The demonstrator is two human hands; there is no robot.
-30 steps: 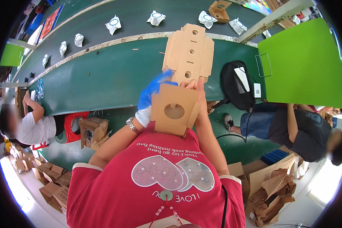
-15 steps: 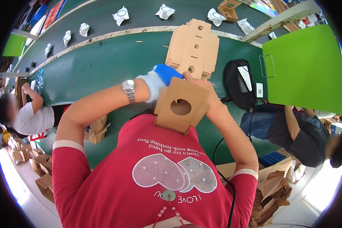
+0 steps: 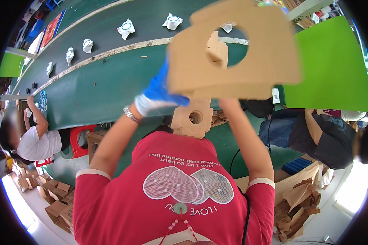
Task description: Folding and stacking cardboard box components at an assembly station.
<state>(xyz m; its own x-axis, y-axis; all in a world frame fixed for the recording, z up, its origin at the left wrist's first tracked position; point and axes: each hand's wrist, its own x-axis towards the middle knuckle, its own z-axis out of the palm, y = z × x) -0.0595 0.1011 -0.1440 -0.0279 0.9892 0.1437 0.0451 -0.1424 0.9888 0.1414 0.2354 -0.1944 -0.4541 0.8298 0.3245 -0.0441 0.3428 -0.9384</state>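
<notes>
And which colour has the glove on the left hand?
The glove is blue with a whitish cuff, best seen in the head view.

Brown cardboard panel [image 3: 265,55] (round-holed) partly over blue-gloved left fingers [image 3: 180,99]

The cardboard [image 3: 270,57] is tan; the glove [image 3: 159,87] blue-and-white; the table [image 3: 90,90] green; the shirt [image 3: 126,196] red with dotted hearts [image 3: 167,188].
</notes>
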